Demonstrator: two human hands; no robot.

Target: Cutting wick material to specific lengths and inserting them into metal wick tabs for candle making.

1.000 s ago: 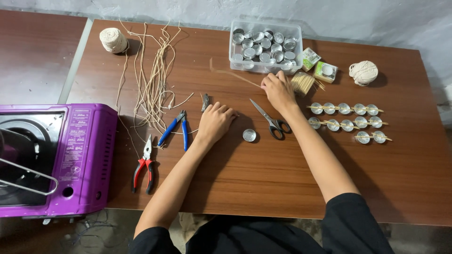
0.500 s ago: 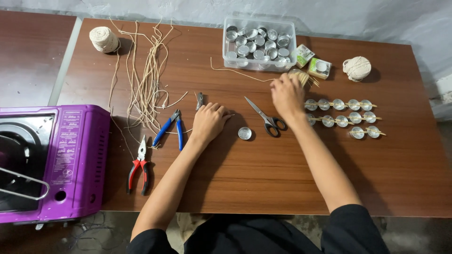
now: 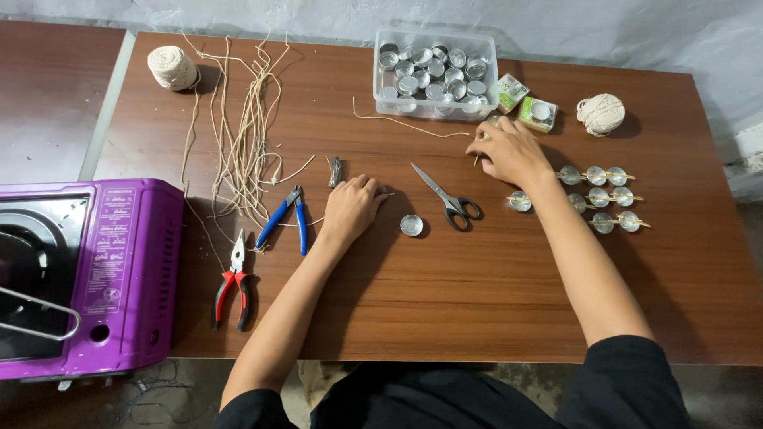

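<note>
While left hand (image 3: 352, 206) rests flat, right hand (image 3: 509, 148) pinches stick (image 3: 477, 159)

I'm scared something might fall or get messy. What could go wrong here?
The right hand reaches close beside the rows of small metal cups, so the forearm might knock them apart. The scissors lie between both hands, points toward the right one. The loose strings could tangle with the blue pliers.

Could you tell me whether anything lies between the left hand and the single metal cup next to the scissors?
Nothing visible does: bare wood separates the left hand from the metal cup; the scissors lie beyond it.
</note>
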